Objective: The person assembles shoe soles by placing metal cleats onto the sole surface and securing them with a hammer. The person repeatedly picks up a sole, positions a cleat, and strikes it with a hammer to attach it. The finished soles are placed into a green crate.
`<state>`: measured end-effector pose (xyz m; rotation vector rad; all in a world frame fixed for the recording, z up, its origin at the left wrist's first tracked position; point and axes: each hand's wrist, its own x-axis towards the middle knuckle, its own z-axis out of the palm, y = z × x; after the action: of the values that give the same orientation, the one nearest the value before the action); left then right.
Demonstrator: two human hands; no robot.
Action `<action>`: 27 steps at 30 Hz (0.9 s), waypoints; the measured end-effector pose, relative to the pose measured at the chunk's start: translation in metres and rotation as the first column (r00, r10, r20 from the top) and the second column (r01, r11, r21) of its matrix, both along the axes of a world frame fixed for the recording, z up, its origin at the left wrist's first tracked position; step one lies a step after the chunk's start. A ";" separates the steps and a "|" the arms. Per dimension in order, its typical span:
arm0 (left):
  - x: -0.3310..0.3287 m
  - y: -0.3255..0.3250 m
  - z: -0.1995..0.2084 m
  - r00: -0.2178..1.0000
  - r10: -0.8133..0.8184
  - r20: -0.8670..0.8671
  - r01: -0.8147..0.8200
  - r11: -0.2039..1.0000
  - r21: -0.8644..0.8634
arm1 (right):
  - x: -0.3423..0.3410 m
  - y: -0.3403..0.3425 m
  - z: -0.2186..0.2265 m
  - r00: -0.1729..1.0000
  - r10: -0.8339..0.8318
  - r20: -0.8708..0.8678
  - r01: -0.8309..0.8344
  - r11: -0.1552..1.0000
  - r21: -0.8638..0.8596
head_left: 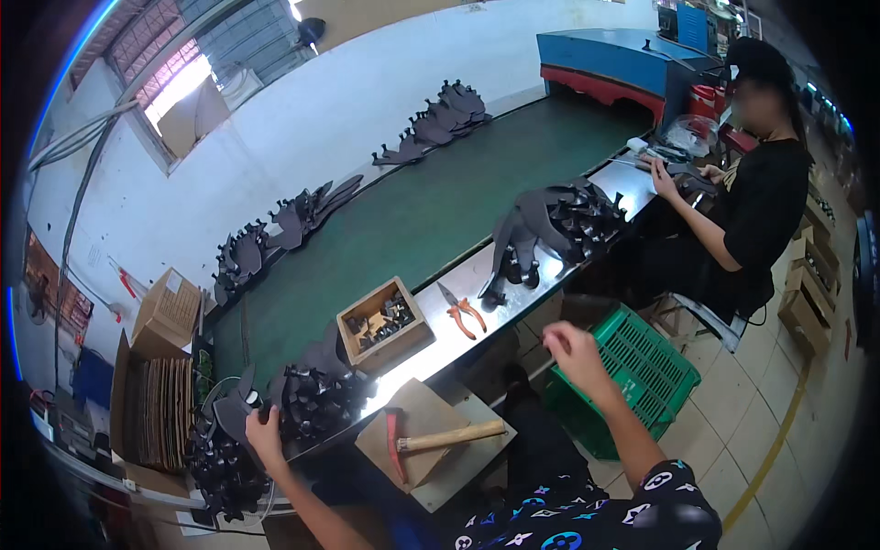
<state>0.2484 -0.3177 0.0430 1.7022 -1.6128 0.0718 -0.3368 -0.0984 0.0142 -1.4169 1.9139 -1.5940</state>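
Observation:
At the near left end of the bench, my left hand is closed on the edge of a flat dark grey curved piece. Around it lie heaps of similar curved pieces with shiny black fittings. My right hand hovers above a green plastic crate, fingers curled together; what they hold, if anything, is too small to make out. Between my arms a hammer with a red head and wooden handle rests on a block. Orange-handled pliers lie on the metal bench edge.
A wooden box of small dark parts stands beside a green conveyor belt. More grey pieces are heaped farther right, near a seated co-worker handling one. A carton of cardboard sheets stands at left.

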 end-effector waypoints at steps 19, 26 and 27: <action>-0.191 0.135 0.078 0.868 -0.462 -0.180 0.461 0.886 -0.052 | 0.046 -0.183 0.031 0.728 0.084 -0.680 -0.293 0.935 -0.198; -0.242 0.132 0.105 0.507 -0.818 -0.272 0.753 0.574 -0.321 | 0.156 -0.088 0.145 0.567 0.807 -0.166 -0.822 0.568 -0.046; -0.241 0.141 0.121 0.598 -0.778 -0.193 0.728 0.628 -0.276 | 0.161 -0.076 0.151 0.522 0.853 -0.005 -0.853 0.522 0.010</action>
<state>0.0077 -0.1764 0.1641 0.7195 -1.8970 -0.4450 -0.1756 -0.1741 0.1652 -1.9151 0.8654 -1.0403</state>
